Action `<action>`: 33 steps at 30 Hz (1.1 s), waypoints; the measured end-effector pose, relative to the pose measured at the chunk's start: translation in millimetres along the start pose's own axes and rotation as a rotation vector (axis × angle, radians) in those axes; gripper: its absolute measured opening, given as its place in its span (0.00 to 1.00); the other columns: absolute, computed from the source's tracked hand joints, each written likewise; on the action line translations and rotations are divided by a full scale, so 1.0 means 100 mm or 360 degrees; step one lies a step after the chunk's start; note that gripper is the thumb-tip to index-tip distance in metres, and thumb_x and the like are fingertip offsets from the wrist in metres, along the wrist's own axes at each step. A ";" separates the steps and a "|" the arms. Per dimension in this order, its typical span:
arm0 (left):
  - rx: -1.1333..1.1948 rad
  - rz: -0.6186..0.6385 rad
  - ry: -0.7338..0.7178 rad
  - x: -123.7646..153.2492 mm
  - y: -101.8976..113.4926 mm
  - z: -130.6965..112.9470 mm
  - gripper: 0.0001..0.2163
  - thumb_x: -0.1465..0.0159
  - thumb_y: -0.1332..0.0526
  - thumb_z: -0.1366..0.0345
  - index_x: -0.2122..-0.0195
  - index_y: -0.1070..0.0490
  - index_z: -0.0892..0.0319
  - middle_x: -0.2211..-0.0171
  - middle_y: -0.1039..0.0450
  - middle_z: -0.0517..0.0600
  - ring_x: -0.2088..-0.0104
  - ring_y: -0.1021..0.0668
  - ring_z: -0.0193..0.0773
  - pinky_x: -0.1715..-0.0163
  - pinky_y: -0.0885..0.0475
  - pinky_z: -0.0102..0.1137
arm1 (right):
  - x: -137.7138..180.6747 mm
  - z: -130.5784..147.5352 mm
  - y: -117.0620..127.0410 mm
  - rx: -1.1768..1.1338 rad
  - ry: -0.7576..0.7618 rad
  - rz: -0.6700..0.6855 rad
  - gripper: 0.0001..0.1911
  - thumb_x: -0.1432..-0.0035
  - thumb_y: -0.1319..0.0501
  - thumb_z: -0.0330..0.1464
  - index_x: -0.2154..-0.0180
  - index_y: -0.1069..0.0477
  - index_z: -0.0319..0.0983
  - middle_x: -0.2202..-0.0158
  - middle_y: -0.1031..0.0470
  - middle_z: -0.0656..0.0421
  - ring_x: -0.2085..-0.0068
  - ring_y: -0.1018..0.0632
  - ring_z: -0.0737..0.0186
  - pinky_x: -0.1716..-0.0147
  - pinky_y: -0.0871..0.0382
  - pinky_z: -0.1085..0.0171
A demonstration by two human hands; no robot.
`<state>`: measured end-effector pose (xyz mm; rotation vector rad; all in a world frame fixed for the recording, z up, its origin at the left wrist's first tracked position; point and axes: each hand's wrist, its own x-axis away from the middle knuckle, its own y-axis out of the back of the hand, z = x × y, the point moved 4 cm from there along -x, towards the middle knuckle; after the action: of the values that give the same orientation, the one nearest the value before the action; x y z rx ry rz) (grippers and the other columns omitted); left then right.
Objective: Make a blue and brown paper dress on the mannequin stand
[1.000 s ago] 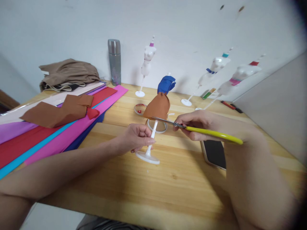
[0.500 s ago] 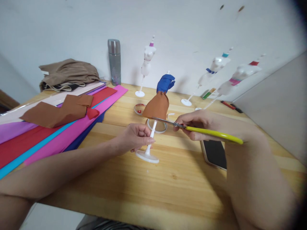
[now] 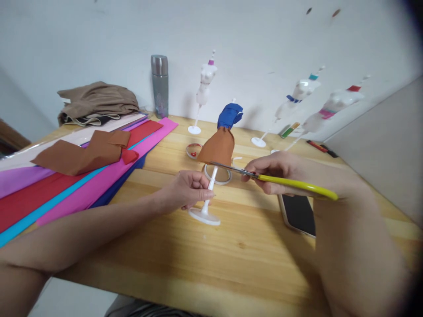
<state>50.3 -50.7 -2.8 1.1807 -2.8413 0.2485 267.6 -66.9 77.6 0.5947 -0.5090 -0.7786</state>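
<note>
My left hand (image 3: 191,190) pinches the white stem of a small mannequin stand (image 3: 205,215), which leans slightly with its round base near the tabletop. On that mannequin are a brown skirt (image 3: 218,147) and a blue top (image 3: 228,115). My right hand (image 3: 274,171) grips scissors (image 3: 294,183) with yellow handles. Their metal blades reach left to the skirt's lower hem, by the stem; whether they bite into the cloth I cannot tell. Just behind the stem lies a roll of tape (image 3: 226,176).
Coloured sheets (image 3: 109,176) with a brown piece (image 3: 82,154) spread over the left side. Behind stand a flask (image 3: 160,88), folded brown cloth (image 3: 99,103) and other mannequins (image 3: 202,92). A phone (image 3: 299,215) lies under my right wrist. Markers (image 3: 317,146) lie at the back right.
The whole view has shifted a little, so everything sits slightly farther right. Both hands, the scissors and the mannequin keep nearly the same positions relative to each other.
</note>
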 end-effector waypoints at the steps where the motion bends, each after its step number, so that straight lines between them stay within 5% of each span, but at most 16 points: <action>1: 0.0006 0.0000 0.0004 0.00 0.00 0.00 0.14 0.49 0.30 0.60 0.74 0.33 0.60 0.80 0.25 0.43 0.90 0.39 0.21 0.91 0.47 0.20 | 0.00 0.01 0.00 0.0002 -0.0005 -0.0002 0.25 0.41 0.36 0.53 0.60 0.26 0.37 0.74 0.35 0.63 0.73 0.37 0.67 0.74 0.44 0.65; 12: 0.0018 0.0000 0.0044 -0.01 0.00 0.00 0.13 0.50 0.29 0.61 0.75 0.33 0.61 0.81 0.25 0.43 0.90 0.38 0.21 0.91 0.46 0.20 | -0.02 -0.02 0.01 0.0078 -0.0094 -0.0011 0.31 0.46 0.35 0.57 0.58 0.23 0.35 0.75 0.32 0.61 0.72 0.34 0.64 0.72 0.40 0.63; 33: -0.0004 -0.0020 -0.0007 -0.02 0.03 0.02 0.13 0.48 0.30 0.61 0.74 0.33 0.60 0.80 0.25 0.44 0.90 0.38 0.22 0.90 0.46 0.21 | -0.03 -0.05 0.02 0.0127 -0.0128 0.0022 0.29 0.45 0.35 0.55 0.58 0.22 0.36 0.67 0.25 0.56 0.70 0.31 0.63 0.70 0.38 0.64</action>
<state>49.6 -47.9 -5.8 1.1994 -2.8361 0.2420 269.2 -62.2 74.6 0.6348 -0.6200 -0.7740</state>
